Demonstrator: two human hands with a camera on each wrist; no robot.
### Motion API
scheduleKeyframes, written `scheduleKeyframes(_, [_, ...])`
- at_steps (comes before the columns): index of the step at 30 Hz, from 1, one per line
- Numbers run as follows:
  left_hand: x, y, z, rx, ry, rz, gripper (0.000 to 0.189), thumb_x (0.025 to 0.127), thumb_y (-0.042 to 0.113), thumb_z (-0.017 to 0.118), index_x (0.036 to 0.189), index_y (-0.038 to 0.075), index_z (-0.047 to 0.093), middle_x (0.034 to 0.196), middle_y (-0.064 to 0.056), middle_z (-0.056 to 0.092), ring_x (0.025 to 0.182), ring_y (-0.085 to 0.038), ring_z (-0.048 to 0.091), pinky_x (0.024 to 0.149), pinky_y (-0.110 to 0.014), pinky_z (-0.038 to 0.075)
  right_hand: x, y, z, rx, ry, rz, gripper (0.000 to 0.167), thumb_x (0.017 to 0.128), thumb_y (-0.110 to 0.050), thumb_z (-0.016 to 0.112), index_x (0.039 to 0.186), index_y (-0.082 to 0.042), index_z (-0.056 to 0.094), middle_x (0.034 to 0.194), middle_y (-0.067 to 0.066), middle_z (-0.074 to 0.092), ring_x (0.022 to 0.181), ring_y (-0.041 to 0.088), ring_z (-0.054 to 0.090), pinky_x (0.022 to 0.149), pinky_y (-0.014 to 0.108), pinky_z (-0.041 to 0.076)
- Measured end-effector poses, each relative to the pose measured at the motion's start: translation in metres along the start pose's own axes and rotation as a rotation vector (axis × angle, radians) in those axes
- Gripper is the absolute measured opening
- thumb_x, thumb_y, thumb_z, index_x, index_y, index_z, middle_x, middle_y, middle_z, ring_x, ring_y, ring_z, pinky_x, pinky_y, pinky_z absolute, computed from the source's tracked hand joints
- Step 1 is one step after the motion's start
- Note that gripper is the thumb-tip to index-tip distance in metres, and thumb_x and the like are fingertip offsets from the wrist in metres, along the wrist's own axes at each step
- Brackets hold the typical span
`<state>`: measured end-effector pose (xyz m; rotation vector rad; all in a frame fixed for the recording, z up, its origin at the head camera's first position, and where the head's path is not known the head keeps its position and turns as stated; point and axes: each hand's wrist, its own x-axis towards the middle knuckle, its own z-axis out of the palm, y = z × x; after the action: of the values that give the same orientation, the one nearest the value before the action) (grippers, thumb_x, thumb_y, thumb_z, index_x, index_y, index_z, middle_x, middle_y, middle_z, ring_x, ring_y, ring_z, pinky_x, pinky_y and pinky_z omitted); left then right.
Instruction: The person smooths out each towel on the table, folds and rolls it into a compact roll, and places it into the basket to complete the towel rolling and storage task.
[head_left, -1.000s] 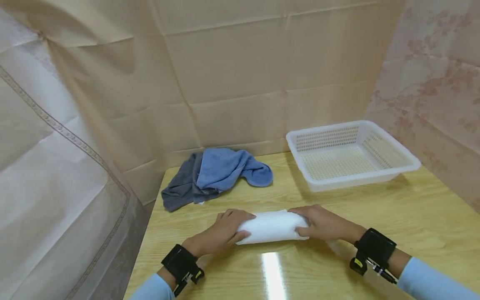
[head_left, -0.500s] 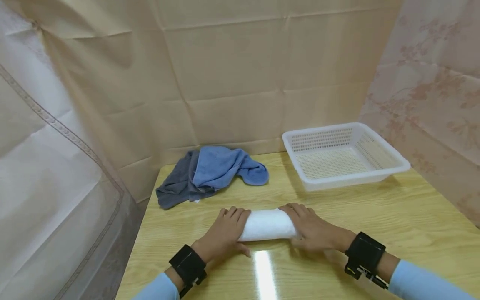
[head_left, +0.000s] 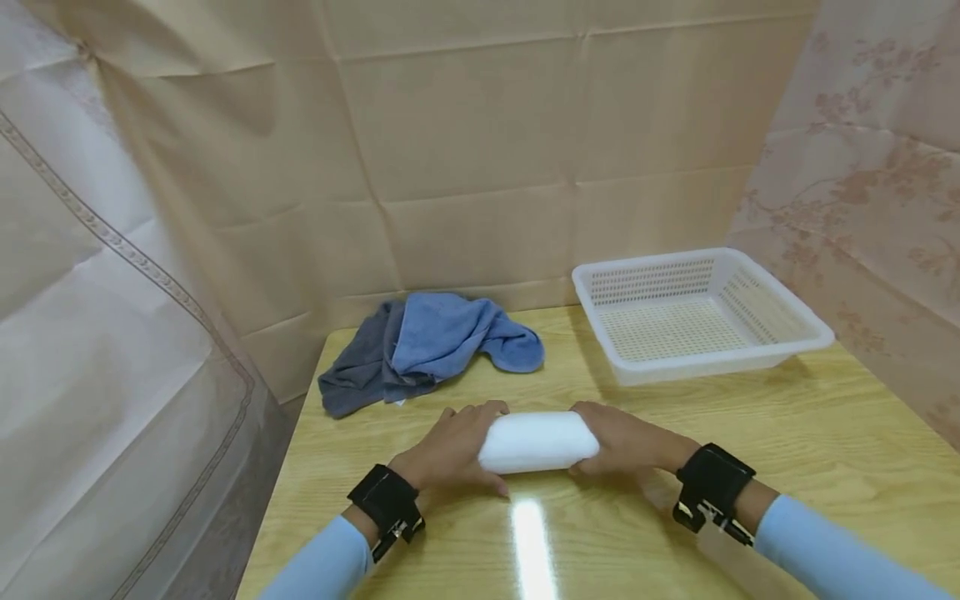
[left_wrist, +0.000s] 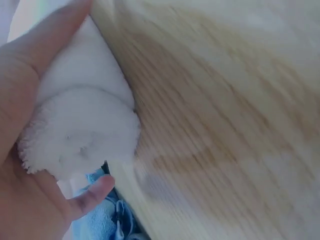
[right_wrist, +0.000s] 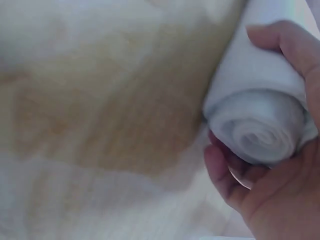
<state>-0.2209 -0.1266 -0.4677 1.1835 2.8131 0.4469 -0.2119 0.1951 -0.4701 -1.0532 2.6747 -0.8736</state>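
Beige creased fabric (head_left: 465, 167) hangs as the backdrop, with pale floral cloth (head_left: 870, 200) to the right of the rolled white towel (head_left: 538, 442) and whitish draped cloth (head_left: 112, 358) to its left. Under the roll spreads a wood-grain table (head_left: 862, 433); whether the roll touches it, I cannot tell. Beyond the roll, to the right, stands a white perforated plastic basket (head_left: 712, 365); beyond it, to the left, lies a crumpled heap of blue and gray toweling (head_left: 442, 342). Light-blue sleeves (head_left: 840, 546) reach in from the near side of the roll.

The roll lies crosswise between the two hands, its middle bare. The left hand (head_left: 450, 450) grips its left end, thumb (left_wrist: 55, 35) along the near side, coiled end face toward the palm; one finger (left_wrist: 95, 195) sticks out clear of the roll. The right hand (head_left: 626, 442) grips the right end, thumb pressed on the near side and bent fingers (right_wrist: 220, 167) around the far edge. Black wristbands (head_left: 386, 500) sit on both wrists, nearer than the roll.
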Motion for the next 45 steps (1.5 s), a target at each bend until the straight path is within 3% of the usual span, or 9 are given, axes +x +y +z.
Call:
scheduleKeyframes(5, [0.006, 0.007, 0.004, 0.22, 0.085, 0.046, 0.084, 0.077, 0.069, 0.08, 0.139, 0.02, 0.052, 0.127, -0.004, 0.05, 0.112, -0.022, 0.048, 0.094, -0.046, 0.041, 0.004, 0.004, -0.013, 0.17, -0.114, 0.096, 0.062, 0.079, -0.037, 0.088, 0.124, -0.007, 0.057, 0.107, 0.001, 0.058, 0.091, 0.018, 0.057, 0.075, 0.032, 0.052])
scheduleKeyframes(10, [0.012, 0.017, 0.006, 0.368, 0.118, 0.093, 0.075, 0.08, 0.049, 0.082, 0.133, 0.004, 0.053, 0.119, -0.009, 0.056, 0.107, -0.025, 0.055, 0.096, -0.043, 0.049, 0.007, 0.003, -0.017, 0.093, -0.123, 0.098, 0.064, 0.079, -0.045, 0.087, 0.127, -0.01, 0.062, 0.114, 0.003, 0.051, 0.1, 0.02, 0.049, 0.082, 0.035, 0.048])
scheduleKeyframes(17, [0.013, 0.008, 0.008, 0.226, 0.093, 0.055, 0.08, 0.076, 0.045, 0.087, 0.134, 0.001, 0.052, 0.115, -0.008, 0.059, 0.102, -0.021, 0.056, 0.091, -0.04, 0.05, 0.014, -0.016, 0.005, -0.443, 0.124, -0.032, 0.097, 0.066, -0.051, 0.095, 0.138, -0.003, 0.052, 0.113, 0.012, 0.047, 0.099, 0.028, 0.05, 0.084, 0.046, 0.048])
scheduleKeyframes(21, [0.013, 0.003, 0.009, 0.151, 0.09, 0.079, 0.083, 0.077, 0.046, 0.086, 0.136, 0.001, 0.05, 0.117, -0.008, 0.06, 0.101, -0.021, 0.057, 0.088, -0.038, 0.051, 0.018, -0.021, 0.022, -0.659, 0.248, -0.108, 0.094, 0.064, -0.051, 0.094, 0.134, -0.005, 0.052, 0.115, 0.014, 0.052, 0.101, 0.032, 0.051, 0.084, 0.05, 0.046])
scheduleKeyframes(25, [0.015, 0.003, 0.008, 0.133, 0.091, 0.103, 0.097, 0.076, 0.056, 0.088, 0.144, 0.002, 0.044, 0.121, -0.01, 0.059, 0.103, -0.022, 0.058, 0.089, -0.037, 0.052, 0.022, -0.018, 0.022, -0.647, 0.226, -0.088, 0.084, 0.067, -0.048, 0.09, 0.129, -0.003, 0.054, 0.114, 0.013, 0.056, 0.101, 0.031, 0.055, 0.085, 0.048, 0.048])
scheduleKeyframes(33, [0.019, 0.009, 0.005, 0.378, 0.13, 0.125, 0.093, 0.077, 0.05, 0.087, 0.144, -0.001, 0.047, 0.127, -0.015, 0.057, 0.111, -0.028, 0.056, 0.1, -0.039, 0.048, 0.04, -0.007, -0.007, -0.264, -0.042, -0.045, 0.067, 0.073, -0.038, 0.09, 0.122, -0.003, 0.06, 0.108, 0.006, 0.061, 0.094, 0.02, 0.059, 0.079, 0.04, 0.053])
scheduleKeyframes(36, [0.019, 0.01, 0.006, 0.348, 0.104, 0.094, 0.095, 0.073, 0.045, 0.089, 0.145, 0.001, 0.046, 0.127, -0.014, 0.06, 0.11, -0.027, 0.059, 0.099, -0.039, 0.049, 0.041, -0.011, -0.005, -0.347, -0.036, -0.02, 0.074, 0.072, -0.045, 0.088, 0.127, -0.005, 0.059, 0.108, 0.006, 0.06, 0.094, 0.023, 0.059, 0.078, 0.042, 0.053])
scheduleKeyframes(40, [0.019, 0.006, 0.006, 0.229, 0.049, 0.023, 0.095, 0.072, 0.04, 0.09, 0.147, 0.004, 0.044, 0.126, -0.011, 0.061, 0.109, -0.025, 0.059, 0.097, -0.039, 0.05, 0.039, -0.02, 0.013, -0.589, 0.077, -0.024, 0.091, 0.068, -0.053, 0.086, 0.139, -0.008, 0.052, 0.115, 0.012, 0.058, 0.101, 0.032, 0.057, 0.082, 0.051, 0.05])
scheduleKeyframes(45, [0.022, 0.0, 0.001, 0.168, 0.03, 0.002, 0.094, 0.071, 0.035, 0.091, 0.147, 0.006, 0.045, 0.123, -0.01, 0.062, 0.107, -0.023, 0.06, 0.093, -0.039, 0.053, 0.041, -0.026, 0.025, -0.657, 0.186, -0.007, 0.097, 0.062, -0.046, 0.091, 0.142, -0.011, 0.049, 0.115, 0.012, 0.058, 0.1, 0.033, 0.057, 0.083, 0.052, 0.05])
